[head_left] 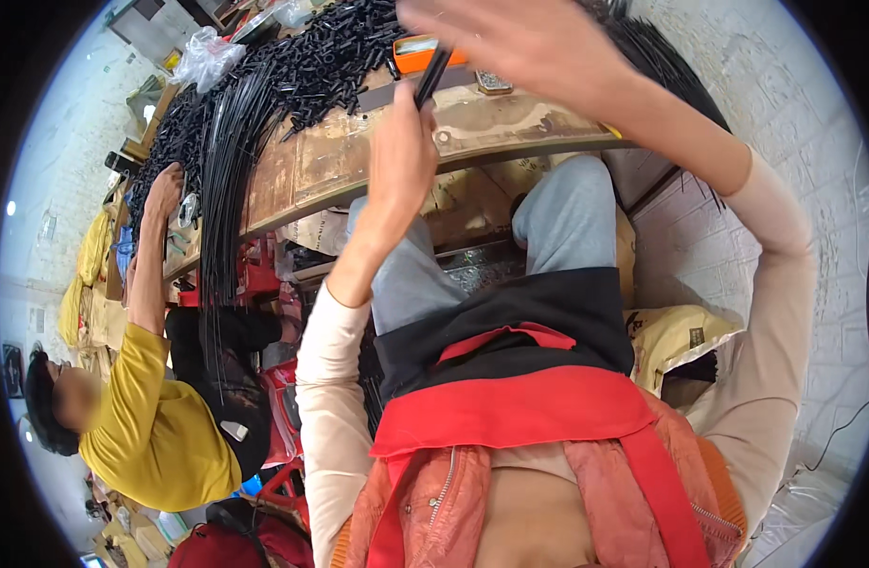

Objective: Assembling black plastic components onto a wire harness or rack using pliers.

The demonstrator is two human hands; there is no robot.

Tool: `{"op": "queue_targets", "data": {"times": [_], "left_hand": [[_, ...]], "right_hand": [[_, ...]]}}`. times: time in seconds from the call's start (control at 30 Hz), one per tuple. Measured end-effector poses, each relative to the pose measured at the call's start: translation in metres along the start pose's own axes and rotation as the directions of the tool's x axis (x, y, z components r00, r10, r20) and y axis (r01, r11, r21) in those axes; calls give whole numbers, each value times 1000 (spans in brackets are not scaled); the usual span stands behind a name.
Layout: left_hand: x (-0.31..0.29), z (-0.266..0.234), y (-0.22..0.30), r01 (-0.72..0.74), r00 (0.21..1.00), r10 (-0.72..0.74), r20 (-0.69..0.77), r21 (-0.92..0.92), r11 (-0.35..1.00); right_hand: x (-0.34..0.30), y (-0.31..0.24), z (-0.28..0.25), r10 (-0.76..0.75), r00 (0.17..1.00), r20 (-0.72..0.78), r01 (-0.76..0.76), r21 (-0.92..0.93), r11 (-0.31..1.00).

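Pink jacket [461,506] sits nearest, before the table [306,180].
Over the table's near edge, the left hand [403,151] grips a slim black piece [433,78]; above the table, the right hand [538,43] blurs, its grip unclear.

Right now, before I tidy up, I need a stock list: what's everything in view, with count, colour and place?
Workbench: one, brown, across the top
Short tubes: too many to count, black, heaped on the bench
Long strands: two bundles, black, bench's left and right
Orange box: one, orange, on the bench near the hands
Plastic bag: one, whitish, upper left
Co-worker: one, yellow top, left
Sack: one, pale yellow, lower right
Apron: one, red and black, on the person
Black rods: apparently two, black, in the left hand
Left hand: one, bare, upper middle
Right hand: one, bare, blurred, top edge
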State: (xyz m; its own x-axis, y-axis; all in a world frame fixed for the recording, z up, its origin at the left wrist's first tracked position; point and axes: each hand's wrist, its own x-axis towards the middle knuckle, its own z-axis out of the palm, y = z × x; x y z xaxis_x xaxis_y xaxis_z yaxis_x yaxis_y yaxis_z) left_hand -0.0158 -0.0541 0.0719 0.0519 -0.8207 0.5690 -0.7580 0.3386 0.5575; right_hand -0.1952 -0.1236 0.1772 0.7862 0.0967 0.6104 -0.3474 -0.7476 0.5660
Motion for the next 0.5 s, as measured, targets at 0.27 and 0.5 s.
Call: {"op": "queue_targets", "data": {"times": [0.27, 0.5], "left_hand": [[11, -13, 44, -328, 844, 515, -148, 616, 716], [-31, 78, -49, 442, 717, 30, 697, -487, 753]], "right_hand": [[0, -1, 46, 644, 576, 504, -521, 833, -186], [-58, -98, 111, 857, 299, 420, -271, 898, -346]]}}
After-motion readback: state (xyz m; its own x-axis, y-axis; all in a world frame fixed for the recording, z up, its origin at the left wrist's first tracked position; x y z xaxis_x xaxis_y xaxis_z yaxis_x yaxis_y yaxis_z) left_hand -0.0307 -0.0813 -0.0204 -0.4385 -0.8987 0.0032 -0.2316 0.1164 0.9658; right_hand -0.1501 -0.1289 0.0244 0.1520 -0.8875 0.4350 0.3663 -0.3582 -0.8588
